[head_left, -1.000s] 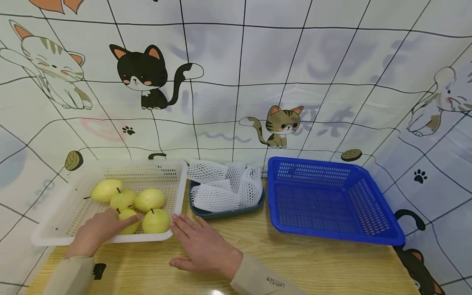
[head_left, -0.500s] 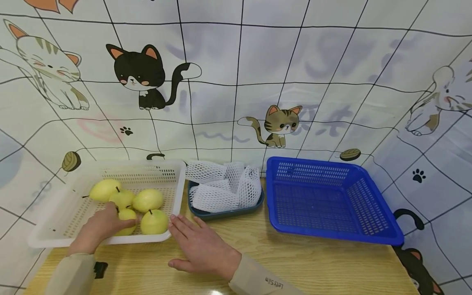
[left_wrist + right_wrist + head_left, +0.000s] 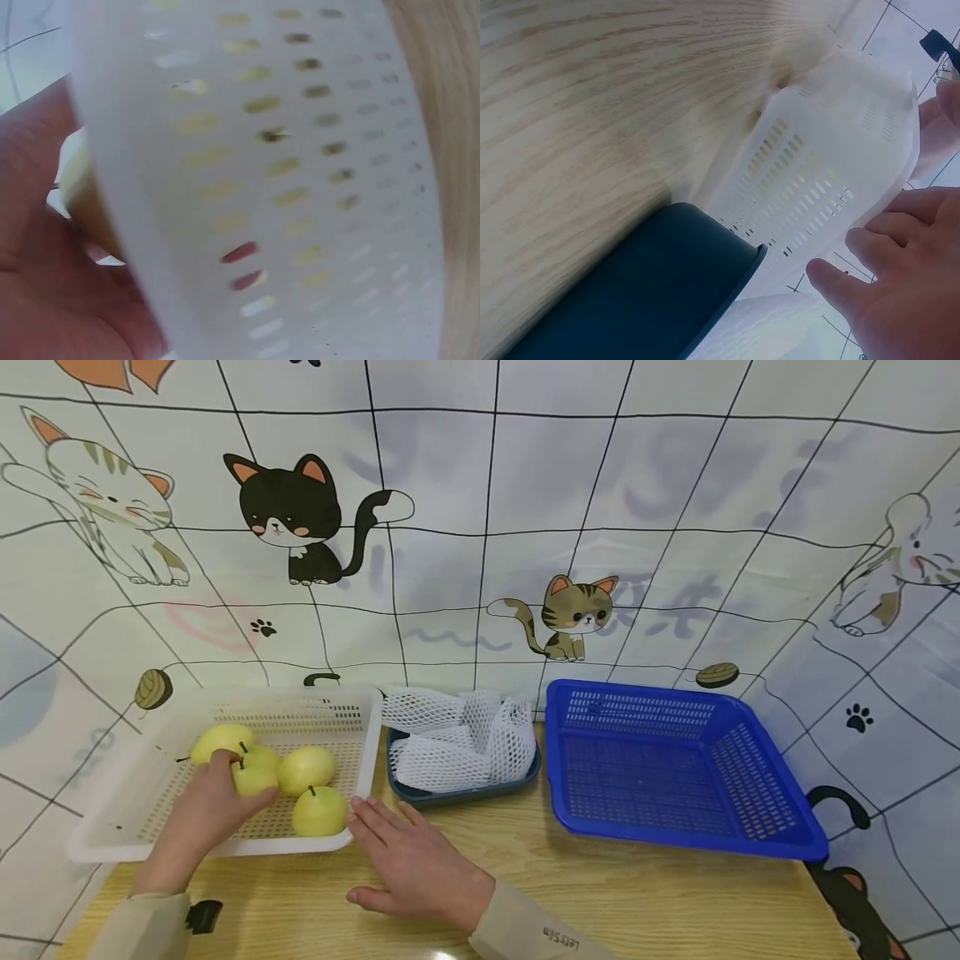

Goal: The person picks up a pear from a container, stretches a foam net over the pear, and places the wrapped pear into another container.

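Observation:
My left hand (image 3: pixel 204 803) grips a yellow-green pear (image 3: pixel 256 779) over the white basket (image 3: pixel 97 845), thumb on its near right side and fingers on its left. Several other pears (image 3: pixel 307 768) lie around it in the basket. In the left wrist view the basket's slotted wall hides most of the gripped pear (image 3: pixel 88 201). My right hand (image 3: pixel 420 867) lies palm down with fingers extended, fingertips right at the basket's front right corner. The right wrist view shows those fingers along the white rim (image 3: pixel 909 169).
A dark teal tray (image 3: pixel 450 795) holding white foam net sleeves (image 3: pixel 457 747) stands between the white basket and a blue basket (image 3: pixel 645 777) on the right. All stand on a wood-grain table (image 3: pixel 637 902) against a cat-printed backdrop (image 3: pixel 435 552).
My left hand has taken hold of the front pear and raised it up and away, so it now overlaps the pear behind. The right hand has stayed at the corner.

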Tool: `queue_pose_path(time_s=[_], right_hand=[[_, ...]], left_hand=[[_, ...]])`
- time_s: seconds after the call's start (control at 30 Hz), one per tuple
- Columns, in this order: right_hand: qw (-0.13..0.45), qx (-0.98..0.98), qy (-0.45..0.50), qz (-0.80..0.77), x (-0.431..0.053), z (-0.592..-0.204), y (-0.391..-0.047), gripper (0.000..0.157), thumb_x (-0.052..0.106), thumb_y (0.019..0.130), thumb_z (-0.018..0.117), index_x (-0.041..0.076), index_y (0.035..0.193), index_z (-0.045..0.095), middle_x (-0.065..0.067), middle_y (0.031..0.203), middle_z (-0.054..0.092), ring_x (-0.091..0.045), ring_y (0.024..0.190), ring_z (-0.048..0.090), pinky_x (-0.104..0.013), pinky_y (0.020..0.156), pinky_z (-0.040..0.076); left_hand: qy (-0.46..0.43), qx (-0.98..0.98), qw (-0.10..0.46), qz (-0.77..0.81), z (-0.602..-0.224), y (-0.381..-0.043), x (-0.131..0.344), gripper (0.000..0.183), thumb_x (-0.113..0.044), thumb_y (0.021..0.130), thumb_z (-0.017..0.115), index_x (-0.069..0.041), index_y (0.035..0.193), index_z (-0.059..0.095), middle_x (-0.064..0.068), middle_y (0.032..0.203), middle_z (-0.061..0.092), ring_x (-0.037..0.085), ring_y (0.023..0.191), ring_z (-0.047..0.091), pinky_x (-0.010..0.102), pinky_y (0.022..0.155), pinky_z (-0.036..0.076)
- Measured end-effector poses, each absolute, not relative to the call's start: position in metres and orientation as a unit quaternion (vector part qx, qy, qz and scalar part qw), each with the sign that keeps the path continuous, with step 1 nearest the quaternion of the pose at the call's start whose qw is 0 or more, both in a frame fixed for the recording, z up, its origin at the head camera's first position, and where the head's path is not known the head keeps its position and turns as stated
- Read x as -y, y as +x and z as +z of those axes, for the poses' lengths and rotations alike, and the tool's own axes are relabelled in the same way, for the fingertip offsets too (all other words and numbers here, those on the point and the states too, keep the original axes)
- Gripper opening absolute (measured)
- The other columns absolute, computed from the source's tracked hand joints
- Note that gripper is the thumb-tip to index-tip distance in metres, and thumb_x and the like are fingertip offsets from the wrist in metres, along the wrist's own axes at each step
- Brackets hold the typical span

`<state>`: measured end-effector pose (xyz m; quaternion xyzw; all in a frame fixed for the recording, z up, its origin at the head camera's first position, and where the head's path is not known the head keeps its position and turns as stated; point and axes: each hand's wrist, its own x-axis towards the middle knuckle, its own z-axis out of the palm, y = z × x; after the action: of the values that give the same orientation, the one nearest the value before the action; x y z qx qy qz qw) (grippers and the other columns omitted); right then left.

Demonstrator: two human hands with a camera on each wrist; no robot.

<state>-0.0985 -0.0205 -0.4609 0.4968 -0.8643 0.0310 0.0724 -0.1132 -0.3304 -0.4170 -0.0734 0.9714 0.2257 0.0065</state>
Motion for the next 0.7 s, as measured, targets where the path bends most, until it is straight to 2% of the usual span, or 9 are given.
queue_pose_path(time_s=[0.3, 0.53, 0.7], right_hand=[[0.074, 0.865, 0.493, 0.056, 0.019, -0.465, -0.097, 0.083, 0.065, 0.104, 0.041, 0.007, 0.163, 0.028, -0.01, 0.171, 0.02, -0.021, 0.156, 0.02, -0.047, 0.121, 0.03], [0.039, 0.871, 0.481, 0.091, 0.009, -0.463, -0.099, 0.081, 0.063, 0.105, 0.041, 0.012, 0.166, 0.021, -0.005, 0.173, 0.013, -0.023, 0.157, 0.016, -0.046, 0.122, 0.029], [0.038, 0.873, 0.462, 0.152, -0.014, -0.454, -0.101, 0.077, 0.057, 0.106, 0.048, 0.012, 0.164, 0.028, -0.005, 0.172, 0.016, -0.025, 0.157, 0.018, -0.045, 0.122, 0.029]], left_hand=[[-0.089, -0.96, -0.066, 0.256, -0.406, -0.104, 0.315, 0.086, -0.038, 0.088, 0.075, 0.016, 0.143, 0.036, 0.037, 0.117, 0.05, 0.042, 0.091, 0.053, 0.04, 0.063, 0.043], [-0.077, -0.947, -0.099, 0.296, -0.401, -0.098, 0.308, 0.082, -0.033, 0.09, 0.076, 0.014, 0.145, 0.036, 0.031, 0.118, 0.05, 0.038, 0.089, 0.054, 0.035, 0.06, 0.042], [-0.059, -0.937, -0.13, 0.319, -0.394, -0.09, 0.297, 0.08, -0.031, 0.09, 0.079, 0.01, 0.145, 0.039, 0.027, 0.122, 0.052, 0.036, 0.09, 0.055, 0.036, 0.062, 0.044]])
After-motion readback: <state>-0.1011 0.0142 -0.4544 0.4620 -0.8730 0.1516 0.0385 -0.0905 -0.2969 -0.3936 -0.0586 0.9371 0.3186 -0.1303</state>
